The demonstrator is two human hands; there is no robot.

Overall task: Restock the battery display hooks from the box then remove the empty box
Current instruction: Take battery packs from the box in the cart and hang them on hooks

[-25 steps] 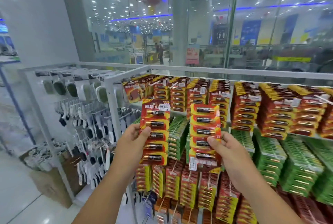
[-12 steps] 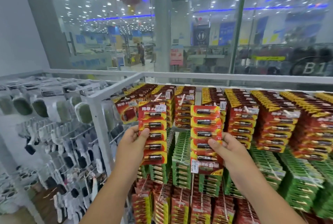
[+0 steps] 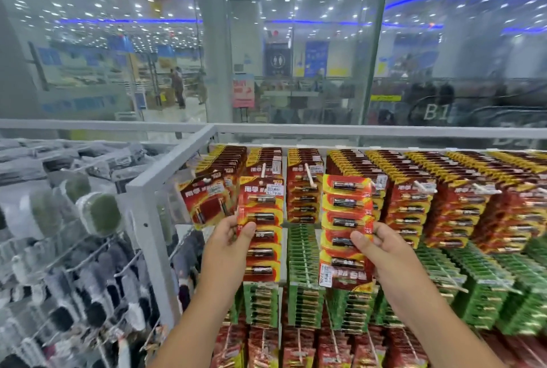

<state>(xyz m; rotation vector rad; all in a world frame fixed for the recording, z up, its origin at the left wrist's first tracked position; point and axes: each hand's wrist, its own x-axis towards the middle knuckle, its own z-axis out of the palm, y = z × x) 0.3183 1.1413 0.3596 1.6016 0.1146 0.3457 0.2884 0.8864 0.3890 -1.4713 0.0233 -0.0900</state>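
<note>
The whole view has lifted since a second ago: the white rack frame [image 3: 165, 178] and the battery display [image 3: 414, 204] sat higher and farther then, and now the top row of red packs fills the middle, with the green packs [image 3: 305, 273] below it. The person has closed in on the top hooks — that is the real change.

The two strips have risen with the view. The left hand [image 3: 228, 237] grips a red battery strip [image 3: 262, 231] by its left edge, thumb on the front face and fingers curled behind. It now stands right in front of the top-row stack at the left, its header near a white hook tip [image 3: 262, 168]. The right hand [image 3: 381, 246] pinches a second strip [image 3: 346, 231] the same way; this one hangs upside down, header and barcode at the bottom.

By my reading, hanging is about to start — the left strip looks ready, the right one likely needs turning first. No box is in view.
</note>
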